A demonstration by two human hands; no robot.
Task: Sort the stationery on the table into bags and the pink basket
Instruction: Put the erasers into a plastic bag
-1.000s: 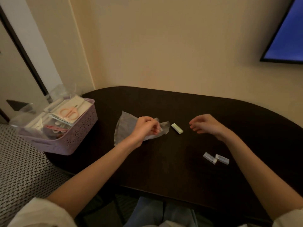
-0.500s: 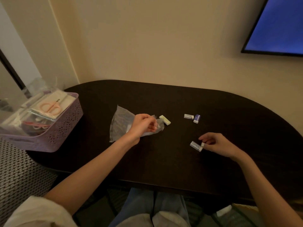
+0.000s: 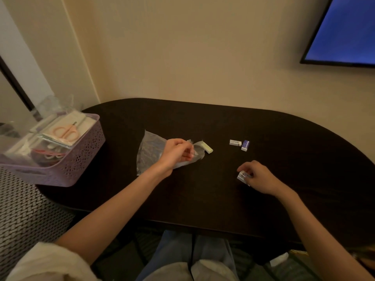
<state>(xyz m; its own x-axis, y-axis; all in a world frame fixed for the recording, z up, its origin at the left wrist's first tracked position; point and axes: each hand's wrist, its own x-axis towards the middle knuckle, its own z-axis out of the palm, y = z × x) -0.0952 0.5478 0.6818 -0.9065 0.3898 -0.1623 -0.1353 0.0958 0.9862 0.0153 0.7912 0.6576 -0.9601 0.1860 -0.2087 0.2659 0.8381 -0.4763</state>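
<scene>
A clear plastic bag (image 3: 149, 151) lies on the dark table (image 3: 213, 197), and my left hand (image 3: 176, 153) pinches its open end. A pale green eraser (image 3: 206, 147) lies just right of the bag's mouth. My right hand (image 3: 258, 177) is closed on small white erasers (image 3: 242, 176) at the table's middle right. Farther back lie a white eraser (image 3: 235, 142) and a blue-sleeved eraser (image 3: 245, 145), side by side. The pink basket (image 3: 67, 167) stands on the table's left end, filled with bagged items and pink scissors (image 3: 66, 131).
A wall runs behind the table, with a blue screen (image 3: 345, 31) mounted at the upper right. The table's front edge is near my knees (image 3: 190, 258). A woven patterned floor (image 3: 22, 216) shows at the left below the basket.
My right hand moved from near the green eraser to the front right and closed on the small white erasers. The left hand kept its hold on the bag.
</scene>
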